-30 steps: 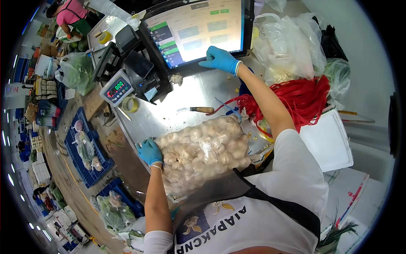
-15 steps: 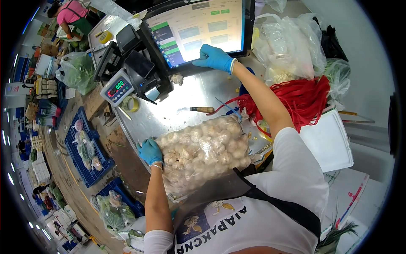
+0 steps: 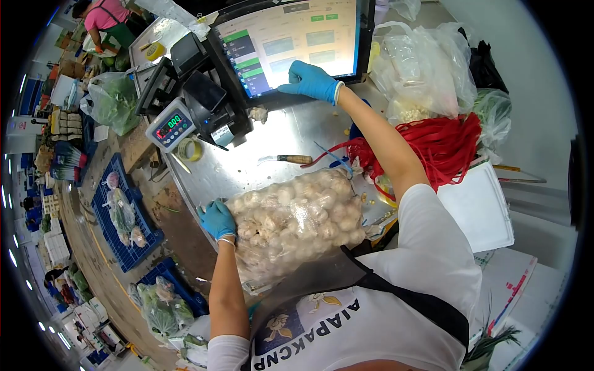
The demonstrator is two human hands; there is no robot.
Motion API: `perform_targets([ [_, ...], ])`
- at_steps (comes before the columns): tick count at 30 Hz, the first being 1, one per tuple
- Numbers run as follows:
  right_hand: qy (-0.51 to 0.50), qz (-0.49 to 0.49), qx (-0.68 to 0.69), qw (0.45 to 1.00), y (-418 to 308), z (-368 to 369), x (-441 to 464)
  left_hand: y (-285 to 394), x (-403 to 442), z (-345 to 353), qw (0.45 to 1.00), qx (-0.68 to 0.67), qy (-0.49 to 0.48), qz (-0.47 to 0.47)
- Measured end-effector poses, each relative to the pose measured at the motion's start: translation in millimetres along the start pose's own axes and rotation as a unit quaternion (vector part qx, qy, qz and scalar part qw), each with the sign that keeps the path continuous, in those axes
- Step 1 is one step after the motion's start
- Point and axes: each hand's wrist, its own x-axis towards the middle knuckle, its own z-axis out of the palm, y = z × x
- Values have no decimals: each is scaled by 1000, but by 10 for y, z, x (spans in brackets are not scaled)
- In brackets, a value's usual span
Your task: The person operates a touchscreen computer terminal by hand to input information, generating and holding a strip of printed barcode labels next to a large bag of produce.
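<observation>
A clear plastic bag of garlic bulbs [image 3: 297, 219] lies on the metal table [image 3: 238, 167] against the apron. My left hand [image 3: 217, 220], in a blue glove, rests with spread fingers at the bag's left end. My right hand [image 3: 312, 83], also gloved in blue, is at the lower part of the lit touchscreen [image 3: 291, 49], its index finger pointing left and the other fingers curled, holding nothing. Between the screen and the bag lies a knife with a wooden handle [image 3: 295, 159]. The scale display [image 3: 170, 125] shows 0.00 in green.
Red straps [image 3: 433, 145] and white plastic bags [image 3: 421, 68] are piled at the right, above a white foam box [image 3: 476, 207]. Tape [image 3: 189, 149] lies beside the scale. Blue pallets [image 3: 127, 213] with bagged vegetables stand on the floor. A person in pink [image 3: 106, 18] bends at upper left.
My right hand has moved left and slightly up along the lower part of the screen. My left hand stays at the bag's left end.
</observation>
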Motion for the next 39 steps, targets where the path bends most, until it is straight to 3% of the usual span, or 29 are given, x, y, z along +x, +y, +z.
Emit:
perform_targets([
  [9,-17,12,-21,1000,-31,-85,37,-40,-5,48,1000,7,-2,-7],
  [23,33,10,14,999,152,-262,481,-33,7,32,1000,3,-2,1],
  [27,6,-17,8,1000,-40,-159,181,-6,-1,10,1000,3,15,4],
  [31,-105,67,-9,992,-6,50,-44,18,0,-12,1000,0,21,7],
  [34,-116,51,-48,991,82,160,-59,21,18,-33,1000,-9,1,4],
  [36,-117,57,-38,991,149,219,1,15,21,-31,1000,-12,-11,1],
  [39,-31,19,-63,997,276,348,146,5,16,-19,1000,-8,-7,0],
])
